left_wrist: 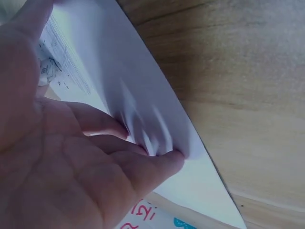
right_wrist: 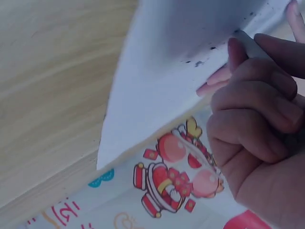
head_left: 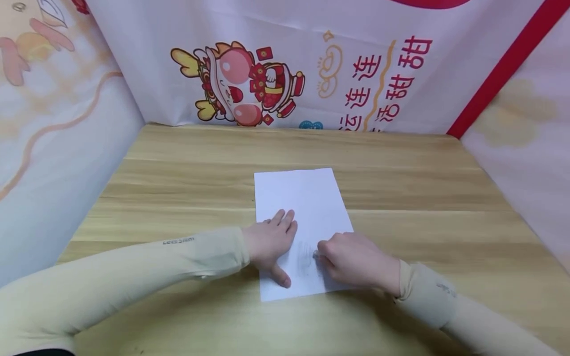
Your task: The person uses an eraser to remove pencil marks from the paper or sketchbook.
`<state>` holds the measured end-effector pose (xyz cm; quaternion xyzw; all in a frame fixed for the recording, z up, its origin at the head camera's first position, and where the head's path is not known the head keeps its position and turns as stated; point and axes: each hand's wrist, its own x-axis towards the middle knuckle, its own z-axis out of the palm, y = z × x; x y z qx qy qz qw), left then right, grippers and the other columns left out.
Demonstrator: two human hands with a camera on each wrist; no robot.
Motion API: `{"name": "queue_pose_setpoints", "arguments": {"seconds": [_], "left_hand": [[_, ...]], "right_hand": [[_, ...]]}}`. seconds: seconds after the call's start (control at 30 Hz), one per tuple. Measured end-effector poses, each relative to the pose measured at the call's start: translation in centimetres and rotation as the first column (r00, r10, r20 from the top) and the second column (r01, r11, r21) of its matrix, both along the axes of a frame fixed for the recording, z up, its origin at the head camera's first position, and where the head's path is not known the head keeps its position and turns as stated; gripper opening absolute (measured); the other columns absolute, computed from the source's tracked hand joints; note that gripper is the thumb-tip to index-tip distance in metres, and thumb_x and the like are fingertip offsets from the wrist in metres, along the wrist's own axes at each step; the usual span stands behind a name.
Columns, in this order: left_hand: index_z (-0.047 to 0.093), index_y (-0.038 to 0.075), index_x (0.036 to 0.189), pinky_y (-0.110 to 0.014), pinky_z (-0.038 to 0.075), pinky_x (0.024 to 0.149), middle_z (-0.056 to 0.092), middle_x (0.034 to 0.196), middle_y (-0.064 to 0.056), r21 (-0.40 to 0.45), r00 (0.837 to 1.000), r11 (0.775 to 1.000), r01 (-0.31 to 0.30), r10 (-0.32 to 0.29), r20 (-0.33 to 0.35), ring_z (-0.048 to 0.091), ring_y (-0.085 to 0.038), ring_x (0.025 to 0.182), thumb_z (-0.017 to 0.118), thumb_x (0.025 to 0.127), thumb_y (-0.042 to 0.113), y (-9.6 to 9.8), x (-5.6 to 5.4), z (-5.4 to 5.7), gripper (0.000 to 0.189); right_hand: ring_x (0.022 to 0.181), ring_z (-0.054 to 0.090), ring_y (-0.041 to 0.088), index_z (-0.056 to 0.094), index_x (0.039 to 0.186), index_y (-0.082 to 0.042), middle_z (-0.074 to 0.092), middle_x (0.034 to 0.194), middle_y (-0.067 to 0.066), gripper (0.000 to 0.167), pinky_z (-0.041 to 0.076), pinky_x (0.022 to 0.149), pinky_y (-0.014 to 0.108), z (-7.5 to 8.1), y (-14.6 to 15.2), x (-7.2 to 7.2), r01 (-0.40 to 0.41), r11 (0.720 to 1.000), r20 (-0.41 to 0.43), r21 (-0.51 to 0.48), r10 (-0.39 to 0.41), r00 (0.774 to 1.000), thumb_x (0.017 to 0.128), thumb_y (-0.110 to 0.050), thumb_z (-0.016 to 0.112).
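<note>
A white sheet of paper [head_left: 298,193] lies on the wooden table, with a patch of grey pencil shading [head_left: 305,254] on its lower part. My left hand [head_left: 271,242] rests flat on the paper's left side, fingers spread, thumb toward the near edge. With curled fingers, my right hand [head_left: 354,259] grips a small whitish eraser [right_wrist: 252,45] and presses its end to the paper beside the shading. Printed marks show on the eraser [left_wrist: 48,71] in the left wrist view. Dark crumbs [right_wrist: 198,63] are scattered on the sheet. Most of the eraser is hidden by my right hand.
The wooden tabletop [head_left: 187,188] spreads around the paper. A white cloth [head_left: 285,29] with a cartoon dragon and red lettering hangs behind the table's far edge. Patterned cloth also hangs at the left [head_left: 67,158] and right [head_left: 525,163].
</note>
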<state>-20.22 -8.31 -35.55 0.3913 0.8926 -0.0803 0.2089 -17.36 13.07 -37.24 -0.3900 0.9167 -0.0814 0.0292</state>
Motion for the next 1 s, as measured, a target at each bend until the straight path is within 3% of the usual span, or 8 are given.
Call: {"name": "queue_pose_setpoints", "arguments": {"seconds": [0.17, 0.33, 0.5, 0.67, 1.0], "left_hand": [[0.022, -0.007, 0.152, -0.043, 0.02, 0.115, 0.011, 0.159, -0.027, 0.057, 1.0, 0.998, -0.003, 0.005, -0.031, 0.011, -0.042, 0.145, 0.061, 0.078, 0.075, -1.0, -0.7, -0.1, 0.118], [0.021, -0.005, 0.154, -0.048, 0.02, 0.115, 0.007, 0.16, -0.025, 0.117, 1.0, 0.993, 0.003, -0.001, -0.016, 0.01, -0.044, 0.144, 0.061, 0.078, 0.075, -1.7, -1.3, -0.8, 0.117], [0.023, -0.002, 0.154, -0.051, 0.017, 0.115, 0.006, 0.161, -0.022, 0.173, 0.997, 0.982, 0.078, -0.074, -0.027, 0.005, -0.042, 0.146, 0.064, 0.076, 0.075, -2.2, -2.0, -1.5, 0.117], [0.02, 0.0, 0.155, -0.053, 0.016, 0.115, 0.007, 0.162, -0.02, 0.219, 0.992, 0.968, 0.122, -0.128, 0.014, 0.004, -0.039, 0.147, 0.068, 0.076, 0.071, -2.5, -2.7, -1.7, 0.118], [0.021, 0.003, 0.156, -0.054, 0.017, 0.114, 0.009, 0.162, -0.019, 0.203, 0.993, 0.975, 0.089, -0.102, 0.054, 0.004, -0.04, 0.146, 0.073, 0.07, 0.072, -2.3, -2.3, -1.8, 0.123]], "right_hand": [[0.046, 0.04, 0.012, 0.052, 0.064, -0.015, 0.04, 0.053, -0.007, 0.027, 0.035, 0.041, 0.029, 0.5, -1.2, -0.4, 0.079, 0.996, -0.027, 0.029, -0.078, 0.997, 0.086, -0.007, 0.064], [0.047, 0.042, 0.014, 0.054, 0.065, -0.014, 0.044, 0.055, -0.006, 0.024, 0.037, 0.041, 0.031, 1.0, -1.9, -0.5, 0.131, 0.989, -0.002, 0.07, -0.131, 0.991, 0.086, -0.01, 0.064], [0.049, 0.044, 0.014, 0.057, 0.066, -0.013, 0.046, 0.056, -0.005, 0.022, 0.04, 0.043, 0.032, 1.0, -2.2, -0.4, 0.147, 0.986, 0.03, 0.084, -0.15, 0.988, 0.087, -0.011, 0.066], [0.05, 0.045, 0.013, 0.057, 0.067, -0.014, 0.045, 0.055, -0.005, 0.024, 0.04, 0.046, 0.032, 0.7, -2.0, -0.4, 0.136, 0.987, 0.067, 0.084, -0.142, 0.988, 0.089, -0.011, 0.064], [0.049, 0.043, 0.011, 0.056, 0.068, -0.015, 0.044, 0.055, -0.007, 0.024, 0.039, 0.044, 0.029, 0.5, -1.6, -0.7, 0.049, 0.995, 0.082, 0.087, -0.056, 0.995, 0.091, -0.013, 0.063]]}}
